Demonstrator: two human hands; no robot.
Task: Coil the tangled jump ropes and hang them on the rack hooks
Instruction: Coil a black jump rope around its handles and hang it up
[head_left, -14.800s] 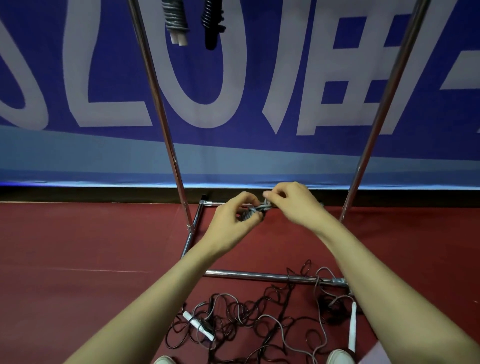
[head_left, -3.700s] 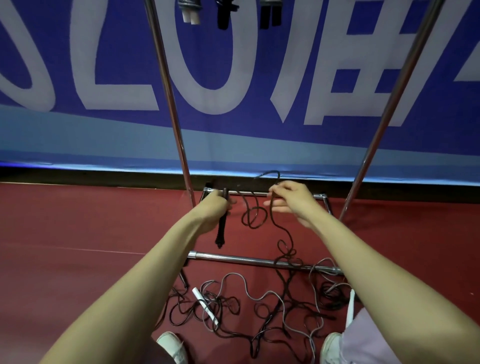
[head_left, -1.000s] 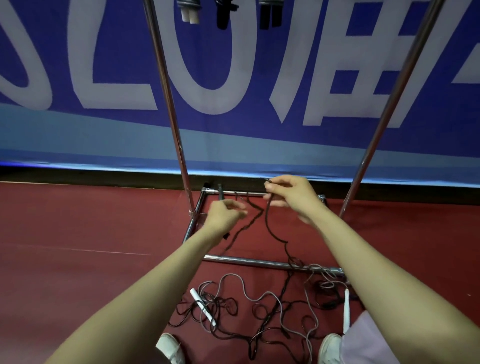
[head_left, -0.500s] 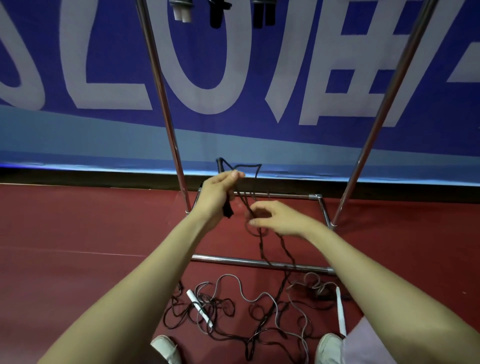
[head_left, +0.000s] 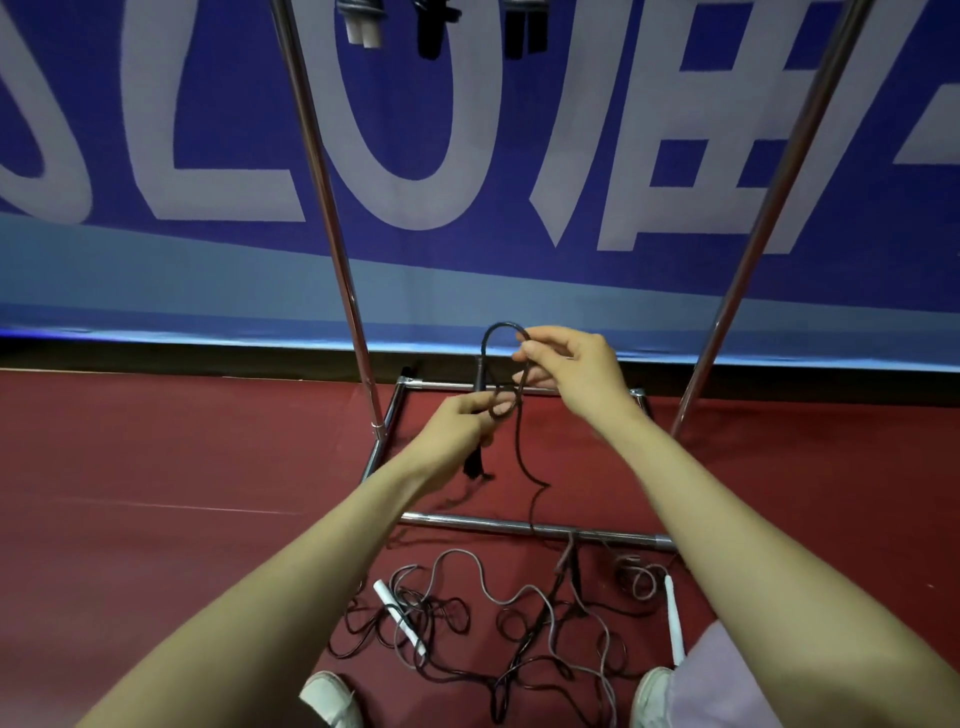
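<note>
Coils (head_left: 430, 26) hang on far rack (head_left: 323, 182); left grip (head_left: 457, 431), right grip (head_left: 576, 371) pinch black rope (head_left: 497, 328) mid-loop; tangle (head_left: 493, 618) awaits near

A blue banner (head_left: 493, 156) with large white lettering hangs behind, pale blue along its lower edge. A dark strip (head_left: 156, 358) separates it from the red floor (head_left: 156, 467). A white shoe (head_left: 332, 699) and a second white shoe (head_left: 649, 693) stand on the floor at the lower edge.

— Upper part of the frame?
— Blue banner (head_left: 218, 104) with huge pale letters, lighter band (head_left: 156, 280) below.
— Lower down?
— Black strip (head_left: 156, 358), then dark red floor (head_left: 156, 447), thin pale line (head_left: 208, 507) at left.
</note>
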